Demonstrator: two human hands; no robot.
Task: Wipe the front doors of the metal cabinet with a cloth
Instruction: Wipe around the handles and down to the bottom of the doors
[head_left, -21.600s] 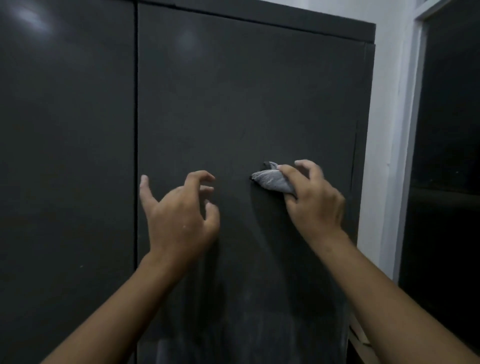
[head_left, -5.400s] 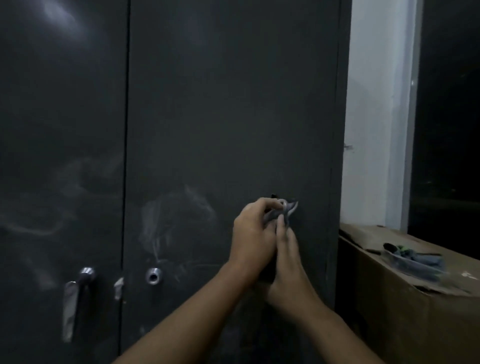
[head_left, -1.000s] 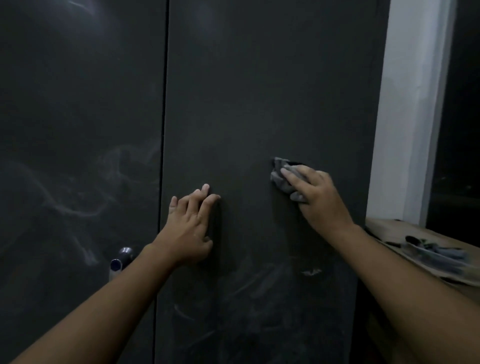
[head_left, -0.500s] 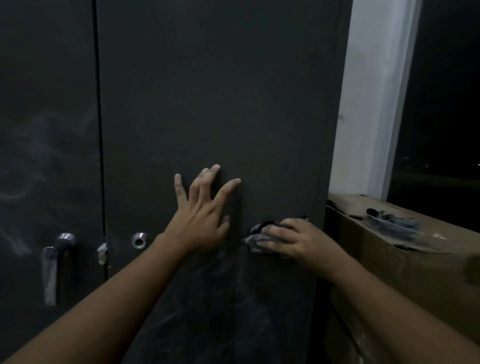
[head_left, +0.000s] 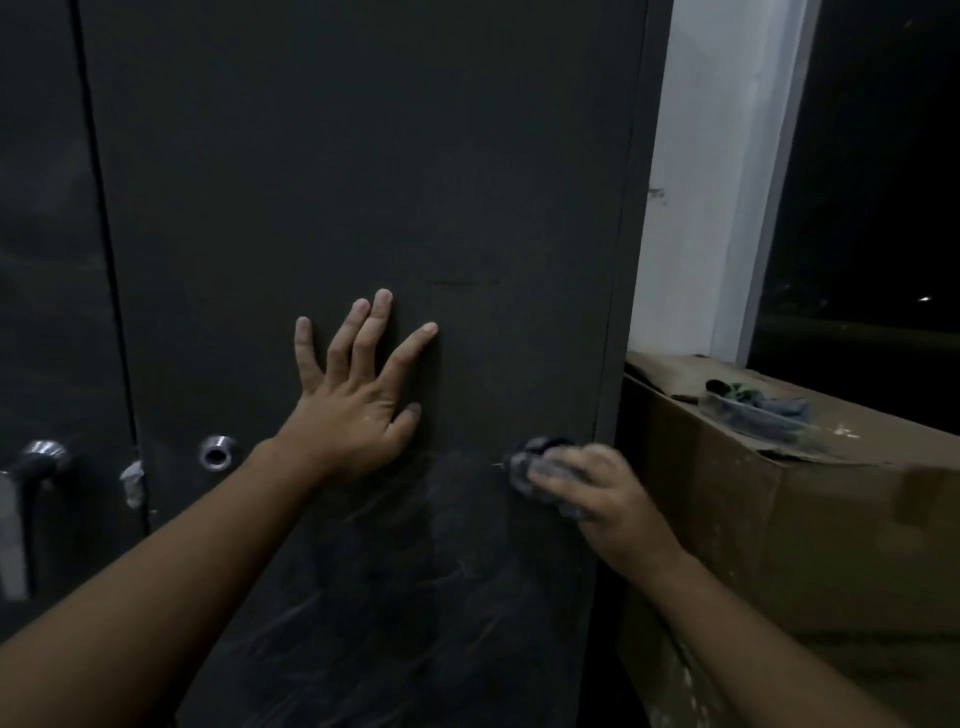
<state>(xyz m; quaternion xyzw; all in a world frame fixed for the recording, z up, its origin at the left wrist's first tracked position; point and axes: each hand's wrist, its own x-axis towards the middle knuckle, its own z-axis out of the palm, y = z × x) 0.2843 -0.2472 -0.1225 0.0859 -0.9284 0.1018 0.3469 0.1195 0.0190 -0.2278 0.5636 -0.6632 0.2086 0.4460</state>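
The dark metal cabinet's right door (head_left: 363, 156) fills the middle of the view, its left door (head_left: 47, 260) at the far left. My left hand (head_left: 358, 405) lies flat on the right door with fingers spread. My right hand (head_left: 597, 493) grips a small crumpled grey cloth (head_left: 535, 462) and holds it against the right door near its right edge. This hand is blurred. Pale smear marks show on the door below both hands.
A silver lock cylinder (head_left: 217, 453) sits on the right door and a metal handle (head_left: 21, 499) on the left door. A cardboard box (head_left: 805, 519) stands right of the cabinet with a clear bag (head_left: 753, 413) on top. Behind it are a white wall (head_left: 706, 182) and a dark window (head_left: 883, 208).
My right hand and the cloth moved right along the door toward its right edge. My left hand stayed flat on the door. The view shifted slightly.
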